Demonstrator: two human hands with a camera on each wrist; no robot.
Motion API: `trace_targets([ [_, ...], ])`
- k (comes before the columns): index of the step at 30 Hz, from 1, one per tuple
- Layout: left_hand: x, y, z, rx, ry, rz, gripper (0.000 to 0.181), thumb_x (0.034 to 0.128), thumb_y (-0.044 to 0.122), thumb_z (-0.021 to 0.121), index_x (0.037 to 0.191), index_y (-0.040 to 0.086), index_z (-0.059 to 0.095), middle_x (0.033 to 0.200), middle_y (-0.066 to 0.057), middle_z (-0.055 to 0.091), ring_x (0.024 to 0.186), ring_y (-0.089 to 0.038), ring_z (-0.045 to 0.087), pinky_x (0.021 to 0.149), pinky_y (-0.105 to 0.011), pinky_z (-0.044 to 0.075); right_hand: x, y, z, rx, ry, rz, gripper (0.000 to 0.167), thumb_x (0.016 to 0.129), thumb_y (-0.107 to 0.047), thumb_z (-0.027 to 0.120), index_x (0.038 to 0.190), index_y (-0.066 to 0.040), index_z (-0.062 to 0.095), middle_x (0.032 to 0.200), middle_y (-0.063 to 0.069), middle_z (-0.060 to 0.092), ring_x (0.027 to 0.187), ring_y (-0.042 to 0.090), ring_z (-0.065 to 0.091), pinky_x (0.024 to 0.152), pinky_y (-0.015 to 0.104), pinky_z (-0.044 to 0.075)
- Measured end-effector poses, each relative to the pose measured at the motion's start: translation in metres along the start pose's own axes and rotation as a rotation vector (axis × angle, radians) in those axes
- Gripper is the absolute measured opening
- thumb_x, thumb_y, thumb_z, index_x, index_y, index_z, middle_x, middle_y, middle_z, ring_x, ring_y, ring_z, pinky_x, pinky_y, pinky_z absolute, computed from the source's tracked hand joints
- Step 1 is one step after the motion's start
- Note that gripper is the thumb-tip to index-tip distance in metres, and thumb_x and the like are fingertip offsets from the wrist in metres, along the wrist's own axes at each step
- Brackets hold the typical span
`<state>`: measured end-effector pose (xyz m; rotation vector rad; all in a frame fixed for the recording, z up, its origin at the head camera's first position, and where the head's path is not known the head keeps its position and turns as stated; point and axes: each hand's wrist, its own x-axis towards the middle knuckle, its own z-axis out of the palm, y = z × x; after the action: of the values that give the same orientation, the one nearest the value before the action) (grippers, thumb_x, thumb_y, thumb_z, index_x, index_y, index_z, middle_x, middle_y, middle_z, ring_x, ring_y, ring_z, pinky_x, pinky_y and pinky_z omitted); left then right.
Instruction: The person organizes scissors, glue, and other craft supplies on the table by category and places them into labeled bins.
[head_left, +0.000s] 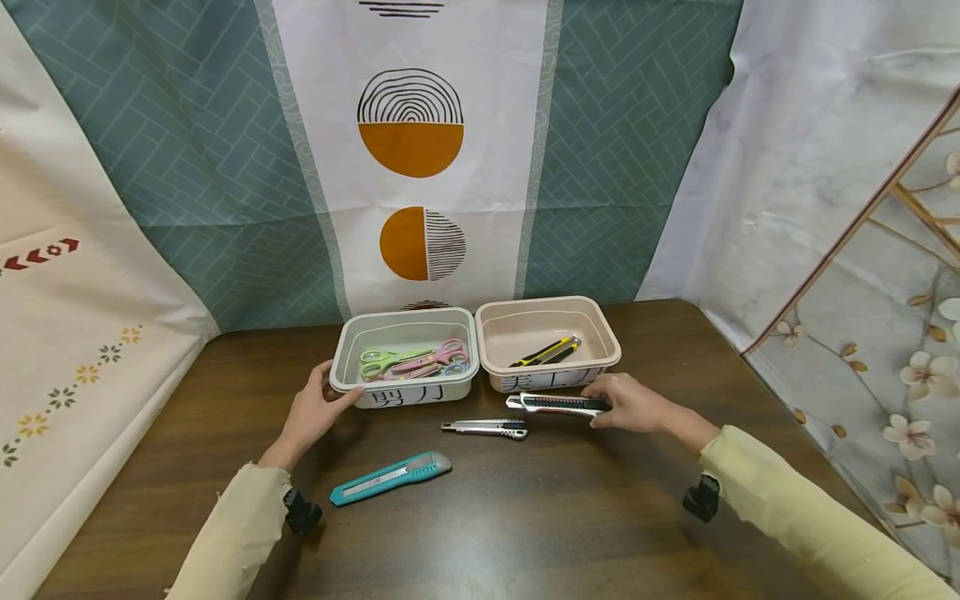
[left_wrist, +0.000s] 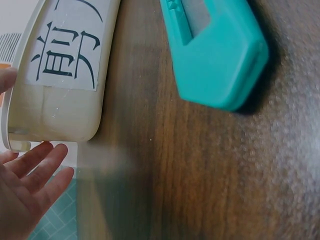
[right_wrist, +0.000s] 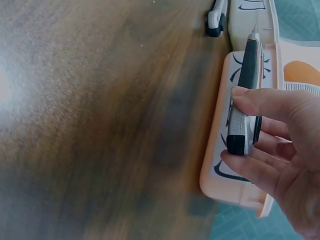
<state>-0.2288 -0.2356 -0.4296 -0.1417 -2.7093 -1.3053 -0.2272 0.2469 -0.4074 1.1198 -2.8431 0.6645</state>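
In the head view my right hand (head_left: 633, 402) pinches a silver and black utility knife (head_left: 551, 404) just in front of the beige bin (head_left: 609, 354). The right wrist view shows thumb and fingers on this knife (right_wrist: 243, 107), blade end pointing away from the hand. My left hand (head_left: 311, 412) holds the near left corner of the pale green bin (head_left: 351, 398), thumb at the rim. Scissors (head_left: 427, 358) with green and pink handles lie inside this bin. Yellow and black utility knives (head_left: 551, 352) lie in the beige bin.
A smaller silver utility knife (head_left: 487, 428) lies in front of the bins. Nearer to me is a large teal utility knife (head_left: 390, 478). The bins stand side by side at the back of the brown table (head_left: 525, 525), before a patterned curtain (head_left: 622, 150). Both carry front labels.
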Motion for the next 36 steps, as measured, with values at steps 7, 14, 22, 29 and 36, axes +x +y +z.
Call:
trace_targets([
  [7,0.000,0.000,-0.001,0.001,-0.001,-0.008,0.076,0.0843,0.039,0.062,0.139,0.002,0.023,0.122,-0.025,0.051,0.102,-0.032,0.056,0.079,-0.041,0.045,0.003,-0.004,-0.008,0.023,0.007,0.018,0.035,0.067,-0.008,0.077,0.099,0.001,0.066,0.094,0.006,0.064,0.079,0.013,0.054,0.067,0.029,0.046],
  [14,0.000,0.000,0.000,-0.001,0.000,-0.005,0.076,0.0843,0.039,0.062,0.139,0.002,0.023,0.122,-0.025,0.052,0.102,-0.032,0.057,0.079,-0.041,0.045,0.007,-0.009,-0.015,0.036,0.006,0.041,0.034,0.068,-0.008,0.078,0.099,0.001,0.066,0.090,0.004,0.063,0.076,0.013,0.052,0.066,0.028,0.045],
  [22,0.000,0.000,-0.001,-0.004,-0.001,-0.008,0.077,0.0842,0.040,0.062,0.139,0.003,0.023,0.122,-0.024,0.052,0.101,-0.032,0.057,0.078,-0.039,0.046,0.012,-0.014,-0.029,-0.017,0.045,0.023,0.037,0.067,-0.008,0.079,0.101,0.003,0.066,0.095,0.011,0.065,0.082,0.017,0.057,0.071,0.034,0.047],
  [29,-0.001,0.001,-0.002,-0.007,-0.006,-0.010,0.077,0.0845,0.040,0.061,0.139,0.002,0.022,0.123,-0.025,0.051,0.103,-0.033,0.056,0.079,-0.041,0.045,0.021,-0.017,-0.044,-0.019,0.069,0.018,0.036,0.067,-0.006,0.078,0.100,0.002,0.066,0.095,0.010,0.065,0.081,0.017,0.056,0.071,0.036,0.046],
  [36,-0.001,0.000,-0.001,-0.010,-0.010,-0.009,0.078,0.0844,0.040,0.062,0.139,0.002,0.022,0.123,-0.024,0.051,0.103,-0.032,0.056,0.079,-0.040,0.046,0.030,-0.015,-0.052,0.025,0.113,0.046,0.037,0.067,-0.002,0.077,0.102,0.003,0.067,0.096,0.011,0.066,0.078,0.018,0.056,0.068,0.037,0.047],
])
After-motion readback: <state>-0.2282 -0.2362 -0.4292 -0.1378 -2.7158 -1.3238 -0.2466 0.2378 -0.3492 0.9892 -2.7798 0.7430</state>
